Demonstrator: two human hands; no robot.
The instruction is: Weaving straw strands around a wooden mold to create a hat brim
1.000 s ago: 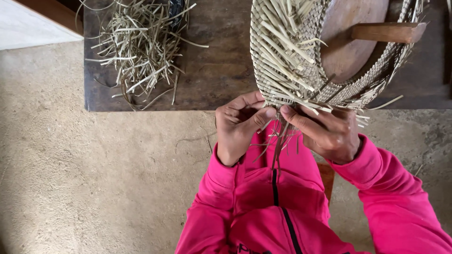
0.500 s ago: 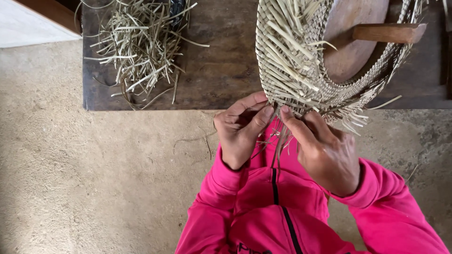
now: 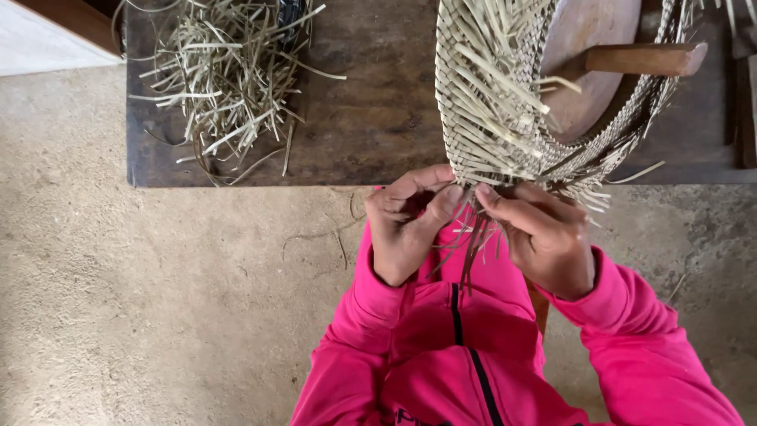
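Note:
A half-woven straw hat of pale flat strips sits over a round wooden block on the dark table. Both hands work at its lower rim, just off the table's front edge. My left hand pinches loose strips at the rim between thumb and fingers. My right hand grips the neighbouring strips, thumb close to the left one. Darker loose strip ends hang down between the hands over my pink jacket.
A loose pile of straw strips lies on the left part of the dark wooden table. A wooden handle juts right from the block. Rough concrete floor spreads to the left; a few stray strips lie on it.
The hat's rim has turned slightly and both hands have shifted a little along it, still pinching the strips. The right hand has drawn nearer the left.

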